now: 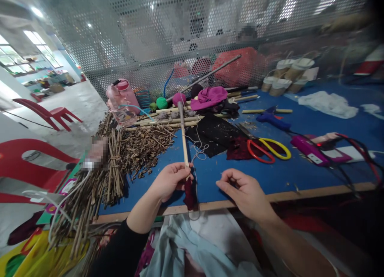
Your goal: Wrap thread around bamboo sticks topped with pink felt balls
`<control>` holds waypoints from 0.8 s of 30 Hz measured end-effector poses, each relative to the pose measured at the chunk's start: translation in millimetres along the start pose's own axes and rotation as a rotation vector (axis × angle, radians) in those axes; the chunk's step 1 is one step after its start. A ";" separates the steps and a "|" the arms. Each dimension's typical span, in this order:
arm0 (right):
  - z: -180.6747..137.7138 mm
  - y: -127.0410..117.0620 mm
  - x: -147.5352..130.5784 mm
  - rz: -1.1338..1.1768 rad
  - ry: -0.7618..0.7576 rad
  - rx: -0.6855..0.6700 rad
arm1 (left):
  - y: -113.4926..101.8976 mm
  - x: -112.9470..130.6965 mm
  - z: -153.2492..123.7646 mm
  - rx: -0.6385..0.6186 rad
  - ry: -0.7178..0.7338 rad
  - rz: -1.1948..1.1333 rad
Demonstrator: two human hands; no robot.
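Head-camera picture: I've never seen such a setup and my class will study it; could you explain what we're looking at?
There is no machine here: one person works with two bare hands, and a camera worn on that person's head looks forward and down. The left hand grips a slender, pale wooden stick; by its near end hangs a dark red cloth piece. The right hand is raised beside it, fingers curled; I cannot tell whether it pinches anything. On the blue tabletop lie a bundle of thin brown dry twigs and metal scissors with one red and one yellow handle; farther back are a green ball and a bright purple cloth. A grey perforated metal screen stands behind.
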State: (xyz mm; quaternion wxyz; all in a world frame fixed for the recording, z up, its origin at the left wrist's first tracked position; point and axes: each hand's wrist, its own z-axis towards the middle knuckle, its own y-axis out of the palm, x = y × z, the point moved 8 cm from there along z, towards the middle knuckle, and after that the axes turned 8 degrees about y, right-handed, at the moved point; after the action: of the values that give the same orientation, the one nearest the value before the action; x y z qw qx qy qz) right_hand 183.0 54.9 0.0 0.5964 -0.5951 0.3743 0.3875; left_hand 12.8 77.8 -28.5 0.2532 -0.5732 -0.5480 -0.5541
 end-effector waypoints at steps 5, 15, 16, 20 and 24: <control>7.0 -13.6 4.2 -0.076 -0.029 -0.030 | -1.1 -5.0 2.5 0.016 0.022 0.019; 5.8 -6.8 -2.7 -0.041 -0.104 -0.162 | -4.9 -8.7 2.8 0.064 0.047 -0.064; 6.6 -3.6 -4.2 -0.045 -0.121 -0.177 | -5.6 -8.4 4.7 0.087 0.031 -0.086; 16.7 7.5 -14.5 0.005 -0.143 -0.210 | -7.5 5.6 33.8 0.184 -0.016 -0.175; 23.2 17.2 -31.9 0.085 -0.127 -0.178 | -9.5 31.1 82.4 0.261 -0.035 -0.239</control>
State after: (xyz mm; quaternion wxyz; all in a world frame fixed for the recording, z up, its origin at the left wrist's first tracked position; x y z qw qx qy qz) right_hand 153.7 77.4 22.0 0.5467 -0.6034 0.3250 0.4810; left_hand 26.9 165.1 -24.4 0.2483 -0.4759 -0.6837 -0.4944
